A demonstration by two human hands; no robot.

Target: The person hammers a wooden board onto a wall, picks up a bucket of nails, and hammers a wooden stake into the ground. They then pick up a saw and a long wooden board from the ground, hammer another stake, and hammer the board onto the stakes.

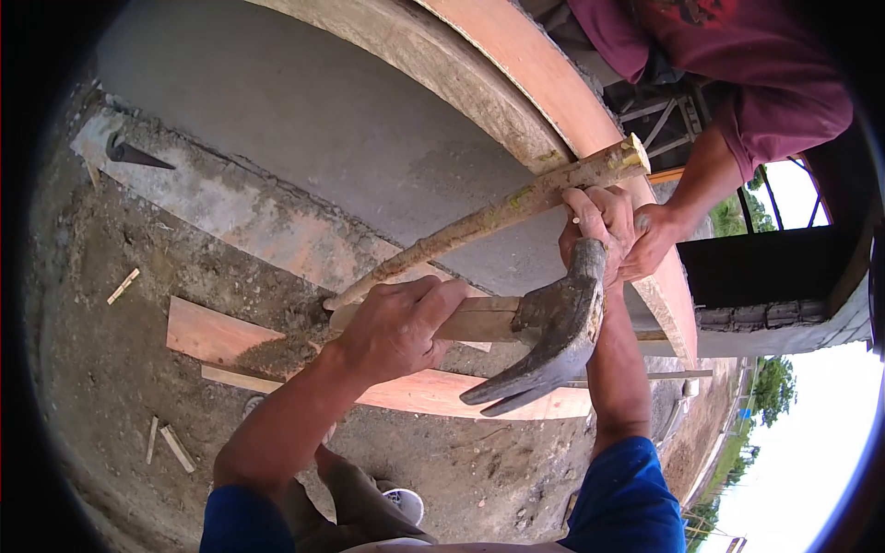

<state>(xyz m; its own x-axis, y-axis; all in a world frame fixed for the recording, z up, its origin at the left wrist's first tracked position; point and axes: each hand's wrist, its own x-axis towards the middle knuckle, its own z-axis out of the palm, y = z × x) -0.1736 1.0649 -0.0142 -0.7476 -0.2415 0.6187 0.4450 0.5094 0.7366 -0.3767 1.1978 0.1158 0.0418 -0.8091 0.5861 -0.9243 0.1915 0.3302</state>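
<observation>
My left hand (392, 323) is wrapped around the wooden handle of a claw hammer (558, 323). The hammer's forked claw points down and left, and its striking end is right by my right hand (599, 221). That hand is closed against the upper part of a rough wooden pole (498, 214), with a thin, pale nail (575, 220) seeming to stick out at the fingers. Slanting from the ground, the pole crosses a curved form board (553, 83). A co-worker's hand (650, 241) presses close beside my right hand, partly hidden by it.
A co-worker in a maroon shirt (784, 83) leans in at upper right. Smooth grey concrete (304, 101) lies inside the curved form. Plywood pieces (217, 330) and wood scraps (177, 449) are on the dirt. A dark metal spike (138, 154) stands on the far edge.
</observation>
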